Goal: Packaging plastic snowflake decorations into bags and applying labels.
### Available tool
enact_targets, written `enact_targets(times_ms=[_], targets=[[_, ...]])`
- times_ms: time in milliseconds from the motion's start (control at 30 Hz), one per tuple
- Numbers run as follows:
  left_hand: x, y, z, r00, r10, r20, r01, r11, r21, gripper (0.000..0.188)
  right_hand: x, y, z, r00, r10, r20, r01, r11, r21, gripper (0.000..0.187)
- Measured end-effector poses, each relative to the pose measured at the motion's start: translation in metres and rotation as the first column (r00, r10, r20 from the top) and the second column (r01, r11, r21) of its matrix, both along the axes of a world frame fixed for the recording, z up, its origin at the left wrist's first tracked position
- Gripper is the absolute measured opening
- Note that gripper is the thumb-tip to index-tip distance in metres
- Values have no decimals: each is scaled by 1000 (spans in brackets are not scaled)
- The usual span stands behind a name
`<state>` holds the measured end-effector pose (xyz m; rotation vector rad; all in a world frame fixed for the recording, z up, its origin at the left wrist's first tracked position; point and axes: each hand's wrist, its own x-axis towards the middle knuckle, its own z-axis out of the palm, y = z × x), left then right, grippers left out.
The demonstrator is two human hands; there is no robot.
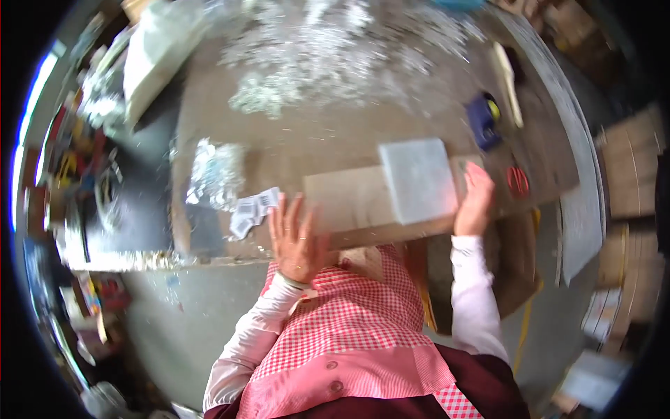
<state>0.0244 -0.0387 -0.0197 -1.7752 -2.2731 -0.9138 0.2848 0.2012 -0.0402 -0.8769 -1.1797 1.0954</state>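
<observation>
On the brown table (279, 140) in front of me lies a flat tan cardboard piece (347, 199). A whitish, translucent flat packet or stack of sheets (419, 180) rests on its right part. My left hand (296, 241) is at the cardboard's left end, fingers spread and slightly blurred, with nothing visible in it. White printed labels (251, 211) lie right beside its fingertips. My right hand (476, 199) stands at the cardboard's right end, fingers stretched out and close to the packet's right edge. Whether its palm presses on the cardboard I cannot tell.
A clear plastic bag of small pieces (216, 171) lies left of the labels. Loose clear plastic pieces (307, 56) cover the far side. At right are a dark blue tape dispenser (481, 122), red-handled scissors (518, 180) and a pale stick (509, 84). A cardboard box (488, 269) stands below the table edge.
</observation>
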Motion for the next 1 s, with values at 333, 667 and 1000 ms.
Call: enact_targets(times_ms=[333, 667, 1000], targets=[[-1, -4, -1, 986, -39, 163, 29, 998, 64, 55, -138, 56, 113, 602, 67, 795, -553, 754, 355, 16], [-23, 0, 44, 905, -160, 395, 156, 987, 43, 60, -218, 59, 102, 409, -162, 898, -755, 492, 433, 19], [-246, 192, 63, 795, 68, 603, -157, 983, 96, 87, -18, -3, 64, 418, -178, 891, -410, 838, 360, 28]])
